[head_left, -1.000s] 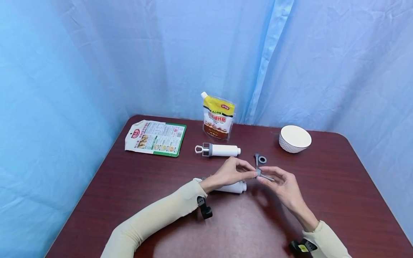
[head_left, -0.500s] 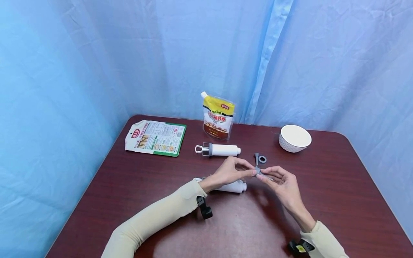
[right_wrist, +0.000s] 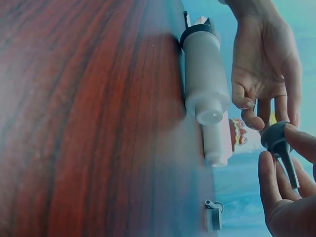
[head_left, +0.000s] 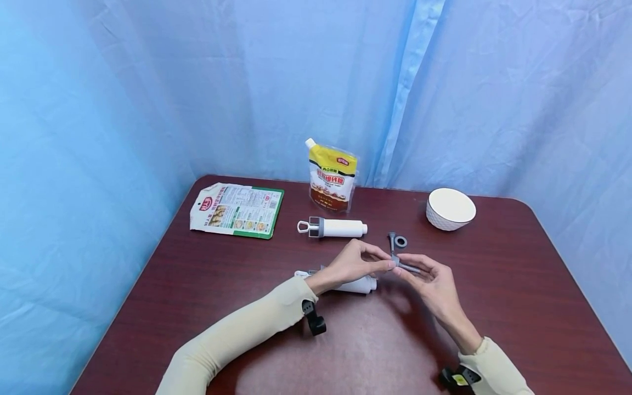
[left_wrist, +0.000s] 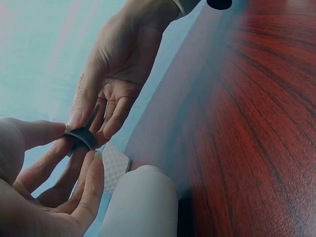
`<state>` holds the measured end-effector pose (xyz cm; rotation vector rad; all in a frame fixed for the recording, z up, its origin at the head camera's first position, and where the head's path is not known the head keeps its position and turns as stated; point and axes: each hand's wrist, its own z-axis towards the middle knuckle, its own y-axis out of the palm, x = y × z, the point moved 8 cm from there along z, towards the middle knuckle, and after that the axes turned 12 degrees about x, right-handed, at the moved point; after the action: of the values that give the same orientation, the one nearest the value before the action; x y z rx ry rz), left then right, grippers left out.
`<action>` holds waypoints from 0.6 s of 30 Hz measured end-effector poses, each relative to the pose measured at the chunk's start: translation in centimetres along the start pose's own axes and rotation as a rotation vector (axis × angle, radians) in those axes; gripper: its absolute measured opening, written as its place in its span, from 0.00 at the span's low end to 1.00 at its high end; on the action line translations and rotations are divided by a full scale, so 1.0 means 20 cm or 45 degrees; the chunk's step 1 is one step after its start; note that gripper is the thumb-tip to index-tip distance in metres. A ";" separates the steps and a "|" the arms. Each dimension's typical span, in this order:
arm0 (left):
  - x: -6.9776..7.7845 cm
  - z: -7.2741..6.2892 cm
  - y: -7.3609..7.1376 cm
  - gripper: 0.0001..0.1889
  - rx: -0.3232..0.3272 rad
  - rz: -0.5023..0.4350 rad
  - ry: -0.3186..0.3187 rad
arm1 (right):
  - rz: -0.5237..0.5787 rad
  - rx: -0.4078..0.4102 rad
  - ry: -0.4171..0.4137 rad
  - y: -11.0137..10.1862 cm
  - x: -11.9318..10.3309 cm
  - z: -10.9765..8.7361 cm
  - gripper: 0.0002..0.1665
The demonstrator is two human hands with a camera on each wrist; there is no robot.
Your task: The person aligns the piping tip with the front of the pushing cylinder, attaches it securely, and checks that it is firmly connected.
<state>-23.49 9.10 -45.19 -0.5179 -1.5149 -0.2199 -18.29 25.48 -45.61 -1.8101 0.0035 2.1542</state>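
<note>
Both hands meet at a small grey nozzle [head_left: 408, 268], which has a wide round base and a narrow spout. My left hand [head_left: 354, 264] pinches its base between thumb and fingertips. From the other side, my right hand [head_left: 434, 282] holds it too, and the spout points right towards that palm. In the right wrist view the nozzle [right_wrist: 280, 143] shows its flared base and long tapered spout. Beneath the left wrist lies a white syringe-like tube [head_left: 359, 285], partly hidden by the hand. Just beyond the fingertips are another grey nozzle [head_left: 392, 241] and a grey ring [head_left: 401, 242].
A second white tube [head_left: 343, 228] with a grey collar and loop handle lies farther back. Behind it stands a yellow and brown spouted pouch [head_left: 333, 178]. A white and green packet [head_left: 237, 211] lies flat at left; a white bowl [head_left: 450, 209] sits at back right.
The held nozzle has turned slightly between the fingers: its spout was mostly covered half a second ago and shows again now. Both hands stay nearly in place. The view has shifted slightly.
</note>
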 end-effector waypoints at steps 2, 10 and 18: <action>0.00 0.00 0.00 0.13 -0.010 0.026 0.006 | -0.017 0.000 0.009 0.00 0.00 0.00 0.23; 0.01 -0.01 -0.03 0.13 -0.025 0.026 0.016 | -0.063 0.007 0.064 -0.02 0.03 0.00 0.23; 0.01 -0.03 -0.10 0.15 -0.024 0.094 0.085 | -0.096 0.019 0.064 -0.05 0.04 0.00 0.23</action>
<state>-23.96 7.10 -44.64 -0.5757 -1.4276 -0.1924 -18.11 26.65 -46.18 -1.8255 -0.0367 2.0519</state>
